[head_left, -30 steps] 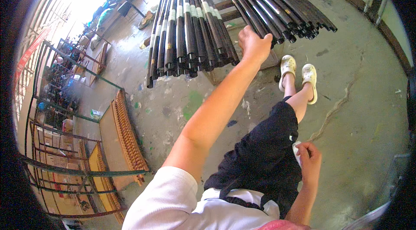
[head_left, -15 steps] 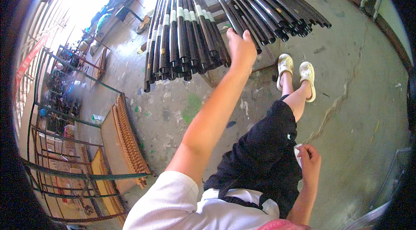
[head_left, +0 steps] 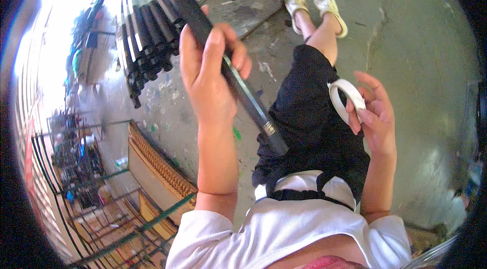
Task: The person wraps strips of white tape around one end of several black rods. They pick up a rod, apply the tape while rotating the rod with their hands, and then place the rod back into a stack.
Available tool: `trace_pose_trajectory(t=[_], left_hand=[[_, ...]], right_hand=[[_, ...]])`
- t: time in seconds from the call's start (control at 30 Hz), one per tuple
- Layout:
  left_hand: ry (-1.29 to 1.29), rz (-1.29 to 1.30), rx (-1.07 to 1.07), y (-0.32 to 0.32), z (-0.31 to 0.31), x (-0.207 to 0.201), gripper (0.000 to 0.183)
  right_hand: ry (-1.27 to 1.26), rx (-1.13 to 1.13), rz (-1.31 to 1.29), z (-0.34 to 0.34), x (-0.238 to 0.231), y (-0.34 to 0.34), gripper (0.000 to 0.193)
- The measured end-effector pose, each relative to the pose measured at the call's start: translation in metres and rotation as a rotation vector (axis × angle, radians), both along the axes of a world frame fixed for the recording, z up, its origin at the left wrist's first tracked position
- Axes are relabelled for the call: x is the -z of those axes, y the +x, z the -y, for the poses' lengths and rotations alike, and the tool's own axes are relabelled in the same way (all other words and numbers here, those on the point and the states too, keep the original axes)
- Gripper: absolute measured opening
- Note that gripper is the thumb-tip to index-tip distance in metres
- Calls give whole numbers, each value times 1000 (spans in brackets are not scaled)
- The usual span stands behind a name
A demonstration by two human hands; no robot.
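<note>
The left hand [head_left: 210,76] has drawn a black rod [head_left: 244,90] in toward the body.

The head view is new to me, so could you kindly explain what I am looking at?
Gladly. There is no machine here, only a person's two bare hands. The picture comes from the left of two wide fisheye cameras worn on the head, looking down; that is why straight edges bend near the rim. Its left is the person's left.

The left hand grips a dark pole, which slants across in front of the shorts. The right hand holds a white ring, probably a roll of tape.

More poles lie fanned out at the upper left; what bears them is hard to make out. The grey surface is the floor, with the person's pale shoes on it.
</note>
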State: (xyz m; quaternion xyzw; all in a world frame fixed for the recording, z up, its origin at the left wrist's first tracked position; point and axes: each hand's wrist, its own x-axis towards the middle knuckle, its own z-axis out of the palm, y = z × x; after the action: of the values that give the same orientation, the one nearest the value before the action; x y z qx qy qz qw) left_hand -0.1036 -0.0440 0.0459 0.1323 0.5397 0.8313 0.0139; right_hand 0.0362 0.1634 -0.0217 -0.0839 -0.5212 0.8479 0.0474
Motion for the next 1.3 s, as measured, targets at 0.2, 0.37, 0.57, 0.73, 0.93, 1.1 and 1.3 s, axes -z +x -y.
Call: trace_pose_trajectory(t=[0.2,0.37,0.57,0.73,0.93,1.1,1.3], left_hand=[[-334,-88,12,44,-21,5,67],[-673,-421,189,61,-23,15,56],[-673,-362,313,71,-38,17,53],[-637,-400,300,73,-46,25,31],[-637,-510,321,71,-41,30,24],[-448,-179,239,87,-38,27,57],[-694,-156,231,95,-26,36,67]], right_hand=[[47,-4,-48,4,-27,15,55],[166,0,4,9,-46,21,52],[322,45,-122,14,-48,25,50],[411,53,-118,13,-44,28,44],[620,-26,5,7,-46,21,23],[681,-42,92,-3,-40,18,7],[570,75,83,2,-60,10,18]])
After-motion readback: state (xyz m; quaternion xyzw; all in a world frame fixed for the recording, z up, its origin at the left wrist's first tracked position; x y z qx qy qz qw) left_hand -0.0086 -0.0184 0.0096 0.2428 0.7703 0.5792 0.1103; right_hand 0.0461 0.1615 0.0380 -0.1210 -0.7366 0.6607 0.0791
